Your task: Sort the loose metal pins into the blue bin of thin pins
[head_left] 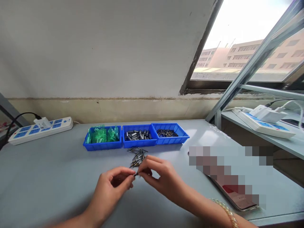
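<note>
Over the grey table, my left hand [114,186] pinches a small dark metal piece [136,174] between thumb and fingers. My right hand [163,177] meets it from the other side, thumb and forefinger closed at the piece's right end. Whether this is one part or two joined together I cannot tell, since the fingertips cover most of it. Just beyond my hands lies a loose pile of thin metal pins [137,155] with thicker, partly brass-coloured sections.
Three blue bins stand in a row behind the pile: one with green plastic packets [99,136], one with short metal cylinders [136,135], one with thin dark pins [166,133]. Power strips [59,125] lie at both sides. A partly blurred phone-like object [237,198] lies right.
</note>
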The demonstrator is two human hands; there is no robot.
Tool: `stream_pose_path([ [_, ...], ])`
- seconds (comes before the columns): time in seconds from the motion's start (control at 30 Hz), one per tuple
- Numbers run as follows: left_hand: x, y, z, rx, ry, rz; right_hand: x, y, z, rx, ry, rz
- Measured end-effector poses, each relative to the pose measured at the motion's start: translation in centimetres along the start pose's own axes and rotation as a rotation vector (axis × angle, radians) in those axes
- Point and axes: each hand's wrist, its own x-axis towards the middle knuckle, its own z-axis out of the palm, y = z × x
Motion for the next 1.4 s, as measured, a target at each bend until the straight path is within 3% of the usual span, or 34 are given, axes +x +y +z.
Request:
stream_pose_path([
  [0.17, -0.3, 0.1, 0.4, -0.017, -0.163, 0.007, -0.5, -0.6, 0.9, 0.17, -0.004, -0.084],
  [0.33, -0.4, -0.2, 0.5, -0.024, -0.252, 0.002, -0.4, -0.6, 0.9, 0.141, 0.072, -0.203],
  [0.4, -0.4, -0.2, 0.4, -0.029, -0.221, 0.001, -0.3, -0.4, 0.6, 0.145, 0.1, -0.187],
  [0.57, -0.5, 0.7, -0.1, -0.019, 0.011, 0.085, 0.0, 0.4, 0.1, 0.088, 0.102, -0.048],
  [0.77, -0.9, 0.2, -0.4, -0.006, -0.085, 0.204, 0.2, 1.0, 0.4, 0.132, 0.031, 0.11],
  [0.83, -0.8, -0.4, -0.5, -0.02, -0.068, 0.214, 0.7, 1.7, -0.9, 0.074, 0.142, 0.092],
  [0.97, -0.7, -0.5, -0.7, -0.027, -0.023, 0.193, 1.9, 4.0, -5.1, -0.249, 0.49, 0.118],
  [1.07, -0.7, 0.1, -0.7, 0.002, -0.013, 0.18, 2.3, 5.2, -7.2, -0.505, 0.597, 0.147],
  [1.13, -0.7, 0.3, -0.7, 0.018, -0.007, 0.18, 2.2, 5.5, -7.2, -0.558, 0.54, 0.117],
  [1.3, -0.5, 0.1, -0.6, 0.046, -0.002, 0.196, 1.9, 5.5, -3.6, -0.502, 0.138, 0.135],
  [1.4, -0.5, 0.1, -0.5, 0.069, -0.002, 0.201, 1.9, 6.1, -1.6, -0.517, 0.054, 0.18],
])
